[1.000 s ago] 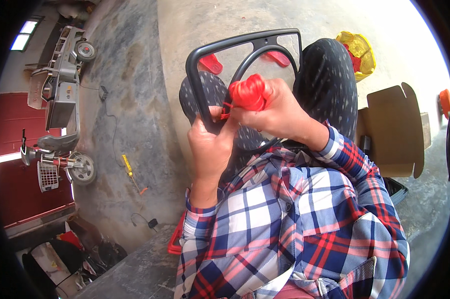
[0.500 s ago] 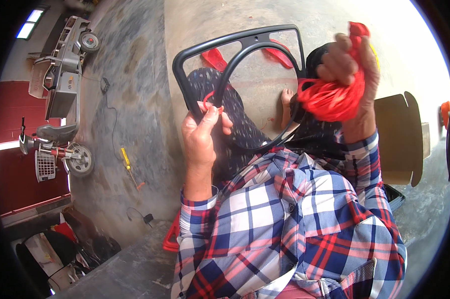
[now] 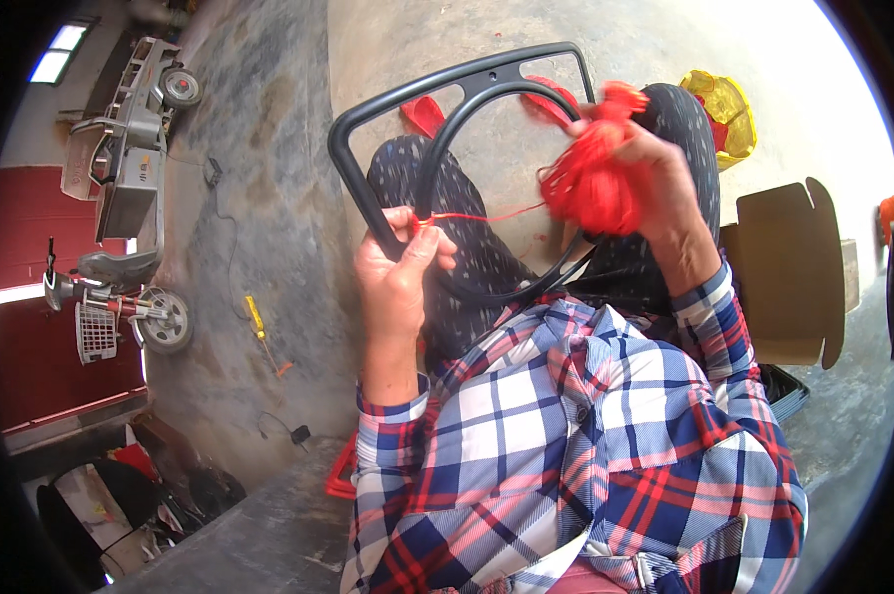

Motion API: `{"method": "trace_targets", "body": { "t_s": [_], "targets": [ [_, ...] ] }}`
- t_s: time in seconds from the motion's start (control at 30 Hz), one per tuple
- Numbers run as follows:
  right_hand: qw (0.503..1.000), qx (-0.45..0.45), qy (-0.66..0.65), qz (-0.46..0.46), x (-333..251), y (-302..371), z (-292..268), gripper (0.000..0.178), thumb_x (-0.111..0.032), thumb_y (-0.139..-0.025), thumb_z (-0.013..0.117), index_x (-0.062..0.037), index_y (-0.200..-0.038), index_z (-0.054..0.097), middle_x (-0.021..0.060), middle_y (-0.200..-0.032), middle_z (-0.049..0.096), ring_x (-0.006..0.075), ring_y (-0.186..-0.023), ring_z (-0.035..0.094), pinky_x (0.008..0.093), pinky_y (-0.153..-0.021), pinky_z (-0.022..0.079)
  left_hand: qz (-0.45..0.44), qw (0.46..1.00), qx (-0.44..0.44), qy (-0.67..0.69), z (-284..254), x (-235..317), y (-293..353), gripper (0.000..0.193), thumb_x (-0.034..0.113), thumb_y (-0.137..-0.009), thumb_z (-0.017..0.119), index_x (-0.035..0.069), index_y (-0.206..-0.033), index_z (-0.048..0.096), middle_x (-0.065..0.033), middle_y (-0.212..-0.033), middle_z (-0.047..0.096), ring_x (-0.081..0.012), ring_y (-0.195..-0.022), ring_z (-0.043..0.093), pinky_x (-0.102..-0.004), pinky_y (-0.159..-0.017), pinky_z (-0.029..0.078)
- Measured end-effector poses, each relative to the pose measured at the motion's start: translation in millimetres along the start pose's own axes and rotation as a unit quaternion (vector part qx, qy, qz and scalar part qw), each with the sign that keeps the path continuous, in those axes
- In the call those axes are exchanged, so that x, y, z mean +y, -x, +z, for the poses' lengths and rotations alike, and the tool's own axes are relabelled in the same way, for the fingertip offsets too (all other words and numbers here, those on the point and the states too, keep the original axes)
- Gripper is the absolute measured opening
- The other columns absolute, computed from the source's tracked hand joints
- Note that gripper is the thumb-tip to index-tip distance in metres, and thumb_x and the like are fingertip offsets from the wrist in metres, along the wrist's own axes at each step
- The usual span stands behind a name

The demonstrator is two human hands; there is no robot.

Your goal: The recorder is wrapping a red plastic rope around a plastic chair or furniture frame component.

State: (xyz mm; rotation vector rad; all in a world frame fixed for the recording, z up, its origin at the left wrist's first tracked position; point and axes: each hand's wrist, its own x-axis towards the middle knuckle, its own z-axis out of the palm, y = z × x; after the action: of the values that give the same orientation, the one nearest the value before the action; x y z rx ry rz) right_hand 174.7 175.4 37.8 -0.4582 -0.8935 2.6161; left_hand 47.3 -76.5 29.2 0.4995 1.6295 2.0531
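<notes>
Across my lap rests a black frame (image 3: 356,174) with a round ring set inside it. At its left side my left hand (image 3: 399,262) is closed, thumb and fingers pinching the bar where a few turns of red cord are wound. A thin strand runs from there, pulled nearly straight, to a bundle of red cord (image 3: 595,183). My right hand (image 3: 655,168) grips this bundle over the ring's right side; it is smeared by motion. Red slippers (image 3: 423,116) lie on the floor beyond the frame.
A yellow bag (image 3: 726,119) with red stuff inside stands at the far right, near an open cardboard box (image 3: 788,272). On the floor to the left lie a yellow-handled screwdriver (image 3: 256,319) and a black cable (image 3: 231,233). A parked three-wheeler (image 3: 130,178) and a scooter (image 3: 160,322) stand farther left.
My right hand has swung left and down with the cord bundle, from the right of the frame to over the ring. The strand is now drawn tight. The frame has shifted slightly left.
</notes>
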Motion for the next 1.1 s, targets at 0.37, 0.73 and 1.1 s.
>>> {"method": "trace_targets", "body": {
  "t_s": [0.37, 0.73, 1.1],
  "targets": [
    [0.887, -0.123, 0.444, -0.035, 16, -13, 82, 0.045, -0.019, -0.086, 0.074, 0.0007, -0.12, 0.054, 0.0077, -0.084, 0.067, 0.0082, -0.081, 0.061, 0.0223, -0.071, 0.049, 0.159, 0.953, -0.053, -0.254, 34, 12, -3, 0.054, -0.003, -0.082, 0.066, 0.0, -0.134, 0.049, -0.0095, -0.134, 0.052, -0.0189, -0.109, 0.058, -0.0316, -0.093, 0.046],
    [0.965, -0.089, -0.075, 0.236, 59, -25, 38, 0.03, -0.022, -0.093, 0.057, -0.0003, -0.114, 0.062, 0.0104, -0.107, 0.068, 0.0175, -0.097, 0.065, 0.0308, -0.09, 0.049, 0.091, 0.984, -0.15, 0.039, 32, 10, -4, 0.076, 0.018, -0.083, 0.073, 0.004, -0.146, 0.035, -0.0105, -0.148, 0.039, -0.0218, -0.134, 0.04, -0.0352, -0.111, 0.029],
    [0.998, 0.045, -0.045, 0.011, 58, -45, -2, 0.027, -0.022, -0.088, 0.057, -0.0024, -0.106, 0.061, 0.0131, -0.105, 0.066, 0.0257, -0.105, 0.062, 0.0443, -0.097, 0.045, 0.184, 0.974, -0.056, -0.119, 21, 6, -1, 0.015, 0.009, -0.081, 0.074, 0.008, -0.095, 0.069, -0.012, -0.122, 0.061, -0.0201, -0.109, 0.058, -0.0349, -0.098, 0.042]
  ]
}}
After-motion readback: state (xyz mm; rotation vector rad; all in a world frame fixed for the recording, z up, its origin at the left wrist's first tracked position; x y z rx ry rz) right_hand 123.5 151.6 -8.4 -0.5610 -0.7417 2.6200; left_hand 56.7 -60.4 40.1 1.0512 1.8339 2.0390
